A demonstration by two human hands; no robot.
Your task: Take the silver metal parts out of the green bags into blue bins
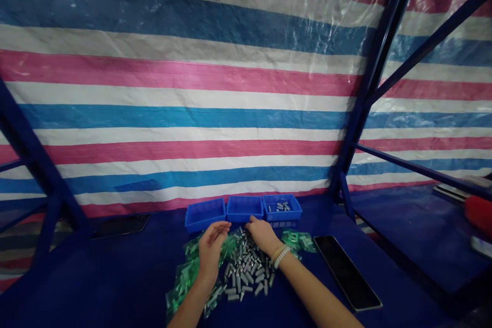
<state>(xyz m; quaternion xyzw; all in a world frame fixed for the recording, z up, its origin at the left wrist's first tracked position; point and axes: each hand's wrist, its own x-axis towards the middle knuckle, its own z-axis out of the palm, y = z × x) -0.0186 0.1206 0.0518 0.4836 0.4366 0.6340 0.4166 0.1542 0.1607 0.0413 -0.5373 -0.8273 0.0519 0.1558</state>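
A heap of small grey metallic pieces lies on the blue table in front of me. My right hand, with bracelets at its wrist, reaches over the heap's far edge. Its fingers are curled down, and their tips are partly hidden, so what they pinch cannot be made out. On the heap's left side my left hand is raised, fingers bent but apart, nothing visible in it. Clear bags with green contents lie under and beside my left forearm. More green bags lie right of my right hand.
Three blue trays stand behind the heap: a left tray, a middle tray and a right tray holding a few grey pieces. A phone-like black slab lies at right, a dark flat object at left. Blue metal posts flank the table.
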